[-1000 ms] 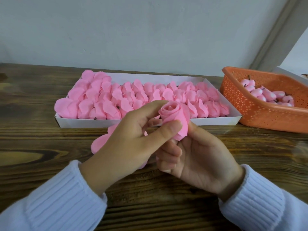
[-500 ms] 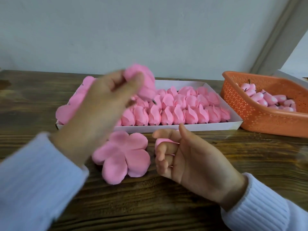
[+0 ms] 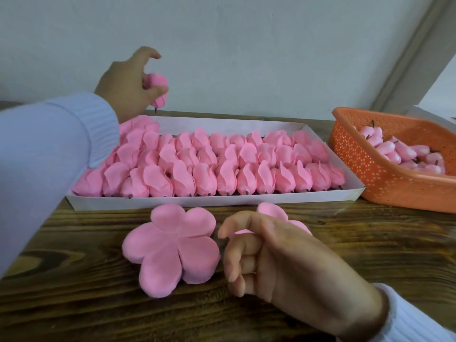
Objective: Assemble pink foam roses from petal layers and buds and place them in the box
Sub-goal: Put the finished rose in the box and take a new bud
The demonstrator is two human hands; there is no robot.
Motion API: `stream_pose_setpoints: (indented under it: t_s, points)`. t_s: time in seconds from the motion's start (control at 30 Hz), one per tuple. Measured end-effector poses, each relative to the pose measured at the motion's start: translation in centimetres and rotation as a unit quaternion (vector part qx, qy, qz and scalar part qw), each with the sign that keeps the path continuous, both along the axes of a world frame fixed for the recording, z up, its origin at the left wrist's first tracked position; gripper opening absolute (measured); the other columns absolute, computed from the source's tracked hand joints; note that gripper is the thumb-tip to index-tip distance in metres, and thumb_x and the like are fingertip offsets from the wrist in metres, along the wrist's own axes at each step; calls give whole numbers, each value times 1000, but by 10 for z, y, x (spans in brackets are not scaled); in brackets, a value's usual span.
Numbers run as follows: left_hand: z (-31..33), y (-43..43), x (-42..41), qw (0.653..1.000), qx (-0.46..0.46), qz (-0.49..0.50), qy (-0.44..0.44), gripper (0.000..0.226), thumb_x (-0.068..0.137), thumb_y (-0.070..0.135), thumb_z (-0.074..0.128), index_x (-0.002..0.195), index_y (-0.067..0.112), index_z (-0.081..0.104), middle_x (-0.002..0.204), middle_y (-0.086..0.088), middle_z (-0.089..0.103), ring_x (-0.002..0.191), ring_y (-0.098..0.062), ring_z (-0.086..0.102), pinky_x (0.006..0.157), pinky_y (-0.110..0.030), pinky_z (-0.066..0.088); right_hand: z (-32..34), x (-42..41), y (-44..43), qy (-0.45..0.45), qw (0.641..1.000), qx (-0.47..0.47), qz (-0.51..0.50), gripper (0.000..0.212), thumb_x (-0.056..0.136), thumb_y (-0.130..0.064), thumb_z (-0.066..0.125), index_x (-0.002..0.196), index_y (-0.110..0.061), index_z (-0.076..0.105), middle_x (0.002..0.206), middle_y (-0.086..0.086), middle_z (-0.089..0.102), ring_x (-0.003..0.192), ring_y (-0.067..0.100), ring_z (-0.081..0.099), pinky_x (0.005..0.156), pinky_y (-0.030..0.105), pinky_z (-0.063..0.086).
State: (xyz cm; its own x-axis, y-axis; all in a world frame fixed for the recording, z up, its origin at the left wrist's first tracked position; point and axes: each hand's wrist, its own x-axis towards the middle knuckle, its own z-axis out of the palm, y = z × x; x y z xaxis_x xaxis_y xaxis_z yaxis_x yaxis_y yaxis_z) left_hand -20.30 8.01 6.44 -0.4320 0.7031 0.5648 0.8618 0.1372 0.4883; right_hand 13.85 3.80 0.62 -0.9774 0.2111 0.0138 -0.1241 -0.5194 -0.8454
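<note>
The right hand (image 3: 283, 257) hides most of a petal layer (image 3: 271, 212).

Raised rose (image 3: 156, 88), boxed roses (image 3: 197, 169) and petal layer (image 3: 172, 248): pink foam, matt, smooth-faced. Box (image 3: 222, 199): white card, matt. Table (image 3: 74, 304): dark-stained wood, pronounced grain, low sheen. Basket (image 3: 370, 174): orange plastic, perforated, slightly glossy. Buds (image 3: 394, 154) in it show a smoother surface with light sheen. Sleeve (image 3: 49, 144): pale ribbed knit cloth. Wall (image 3: 246, 45): matt, plain.

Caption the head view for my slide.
Left hand holds an assembled foam rose above the white box; right hand loosely curled beside a petal layer.
</note>
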Motion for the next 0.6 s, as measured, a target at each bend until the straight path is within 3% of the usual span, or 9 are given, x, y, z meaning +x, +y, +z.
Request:
stream_pose_setpoints:
  t_s: [0.2,0.37,0.47,0.53,0.6]
  points:
    - [-28,24,-7,993,-110,-30,40,46,87,20,66,128,26,46,85,-14,67,81,-32,63,86,-42,50,3,0,0,-13,999,33,9,38,88,-41,61,108,-9,57,83,7,64,73,15,57,73,24,46]
    - [-40,26,-15,990,-137,-15,39,50,89,18,62,135,26,44,83,-16,63,85,-34,59,86,-44,48,4,0,-4,-15,999,35,22,39,89,-39,60,115,-10,54,85,8,63,74,17,56,74,24,45]
    - [-42,27,-19,983,-173,21,54,32,90,24,60,121,21,55,88,-11,61,95,-36,58,91,-45,45,4,0,-6,-14,999,34,28,39,90,-37,59,118,-10,53,87,10,61,75,17,55,75,24,44]
    - [-43,30,-21,970,-216,59,92,22,91,29,56,112,23,61,101,-8,62,107,-35,55,97,-44,34,4,1,-6,-15,999,31,31,39,90,-37,60,118,-10,53,87,10,61,76,17,55,75,24,44]
    - [-44,32,-22,958,-245,83,121,20,92,30,51,106,26,65,111,-3,64,111,-31,52,93,-41,27,4,1,-6,-16,999,28,32,40,90,-37,60,118,-10,54,87,10,61,76,17,56,76,24,44]
